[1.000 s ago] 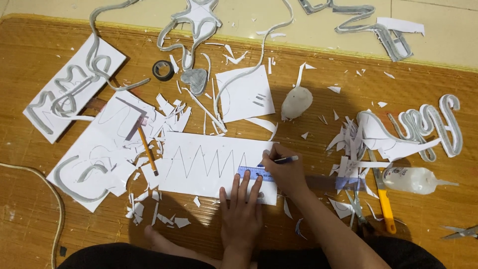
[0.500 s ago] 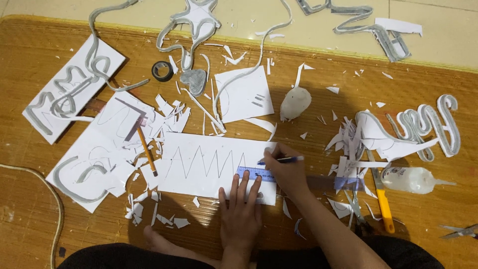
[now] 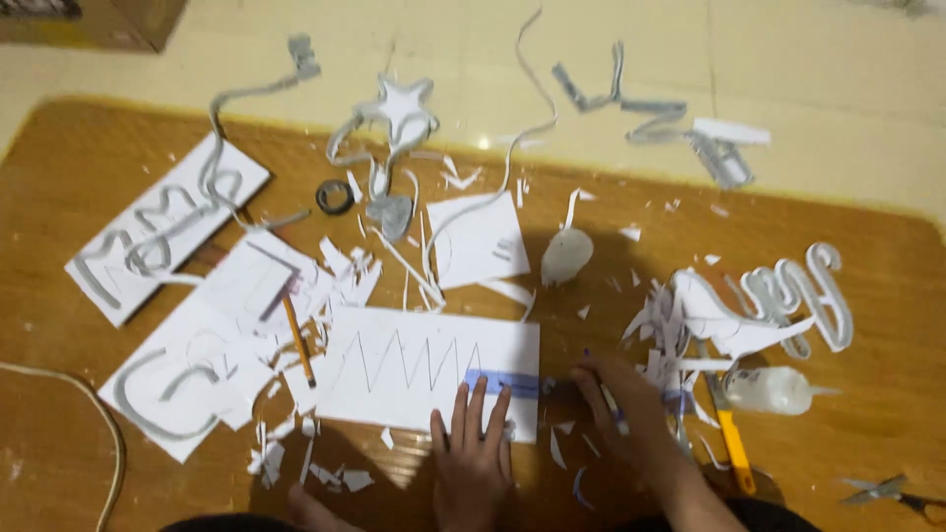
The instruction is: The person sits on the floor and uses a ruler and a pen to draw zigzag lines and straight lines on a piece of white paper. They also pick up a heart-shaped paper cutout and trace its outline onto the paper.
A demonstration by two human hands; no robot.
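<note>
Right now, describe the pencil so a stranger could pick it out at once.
Start at the big white sheet with the zigzag line drawn on it, in the middle of the wooden floor mat. Just off its left edge lies the pencil, slanting over paper scraps. It is the only thin orange-brown stick there; the other orange thing, a utility knife, lies far right and is thicker.

White zigzag-marked sheet lies flat under a blue ruler.
</note>
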